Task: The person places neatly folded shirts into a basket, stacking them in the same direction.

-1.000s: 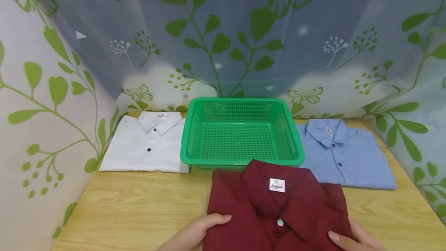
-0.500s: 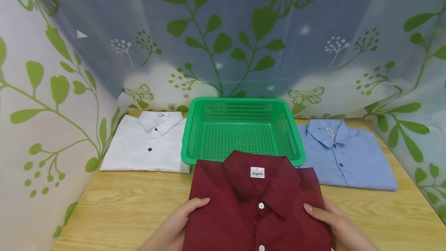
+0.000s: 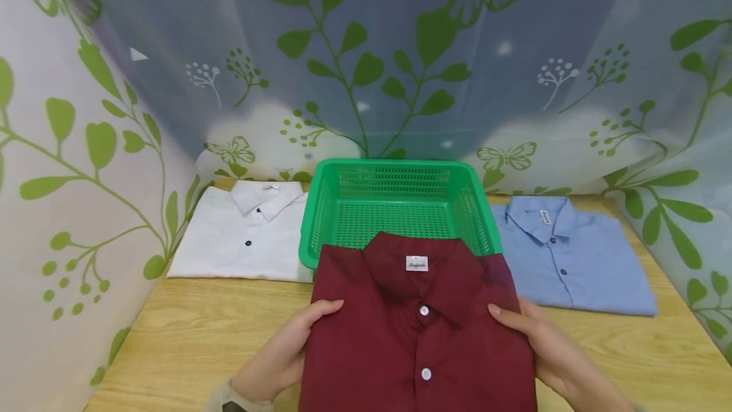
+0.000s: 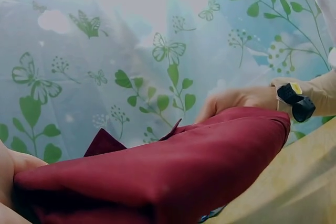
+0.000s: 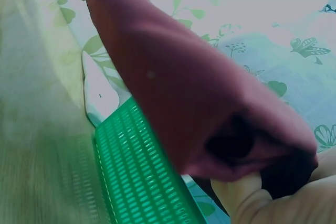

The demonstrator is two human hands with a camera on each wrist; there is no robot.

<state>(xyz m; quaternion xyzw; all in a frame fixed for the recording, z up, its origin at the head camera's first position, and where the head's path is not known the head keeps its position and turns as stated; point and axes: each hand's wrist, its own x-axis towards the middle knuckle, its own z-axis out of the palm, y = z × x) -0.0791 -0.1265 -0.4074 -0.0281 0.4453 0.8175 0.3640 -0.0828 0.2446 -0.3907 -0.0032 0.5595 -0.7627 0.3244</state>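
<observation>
A folded dark red shirt (image 3: 377,336) with a collar, white label and white buttons is held up in front of me. My left hand (image 3: 291,348) grips its left edge, thumb on top and fingers hidden underneath. On the opposite edge my right hand (image 3: 549,348) grips it the same way. The shirt's collar overlaps the front rim of a green plastic basket (image 3: 309,227) in the head view. From the right wrist view, the shirt (image 5: 173,66) stands above the table, with the basket (image 5: 136,166) below and beyond it.
Left of the basket lies a folded white shirt (image 3: 229,240); to its right is a folded light blue shirt (image 3: 600,259). All rest on a wooden table (image 3: 200,336). A leaf-patterned curtain (image 3: 366,100) hangs right behind the basket and along both sides.
Both hands have moved the dark red shirt leftward and forward, up toward the basket, keeping their grip. More of its front and a second button now show. Basket and other shirts stay put.
</observation>
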